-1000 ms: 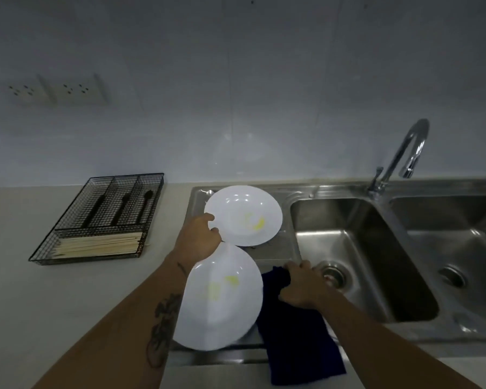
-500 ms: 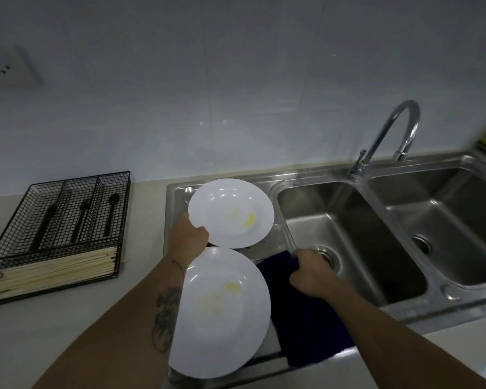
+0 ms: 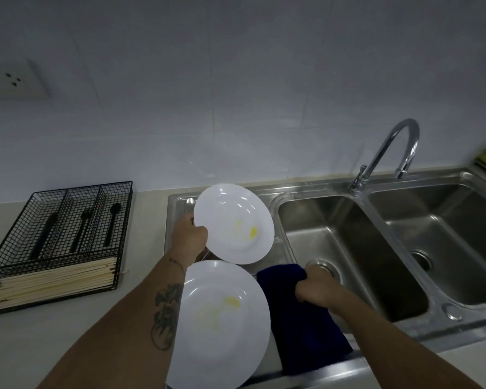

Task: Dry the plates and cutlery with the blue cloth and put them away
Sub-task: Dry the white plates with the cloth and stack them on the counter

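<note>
step: I'm picking up the far plate (image 3: 233,223) for drying, nothing dried yet by my guess
left hand (image 3: 190,238): fingers are clamping the far plate's left rim, tilting it over the drainboard (image 3: 177,203)
right hand (image 3: 316,289): fingers are curling tight on the blue cloth (image 3: 300,318), near edge of the left basin
near plate (image 3: 222,321): lying on the drainboard, yellow smears showing
next: I'm needing to bring cloth and far plate together, keeping a firm rim hold
cutlery tray (image 3: 59,240): sitting on the counter (image 3: 68,332), left

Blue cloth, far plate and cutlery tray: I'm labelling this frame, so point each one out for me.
blue cloth (image 3: 306,327), head view, on its flat middle.
far plate (image 3: 230,220), head view, on its shallow well.
cutlery tray (image 3: 124,189), head view, on its back right rim.
</note>
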